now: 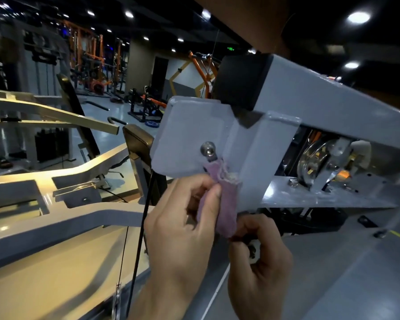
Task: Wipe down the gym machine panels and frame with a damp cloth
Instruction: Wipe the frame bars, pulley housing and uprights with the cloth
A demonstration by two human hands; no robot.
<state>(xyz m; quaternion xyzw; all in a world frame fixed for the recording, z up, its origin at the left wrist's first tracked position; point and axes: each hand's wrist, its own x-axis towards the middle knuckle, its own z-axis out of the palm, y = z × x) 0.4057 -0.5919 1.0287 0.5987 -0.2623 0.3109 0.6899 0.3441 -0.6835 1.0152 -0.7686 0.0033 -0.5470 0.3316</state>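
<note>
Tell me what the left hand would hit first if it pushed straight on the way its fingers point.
Probably the grey bracket plate: the left hand points up and right, pinching the purple cloth against the plate's lower edge, just below the bolt. Depth is uncertain.

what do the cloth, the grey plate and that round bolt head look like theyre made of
Cloth: soft woven or terry fabric, pale purple, with a frayed, fuzzy top edge. Grey plate: probably steel under glossy grey paint, with a lumpy coat at the edges. Bolt head: bare polished metal, likely steel, with bright highlights.
</note>
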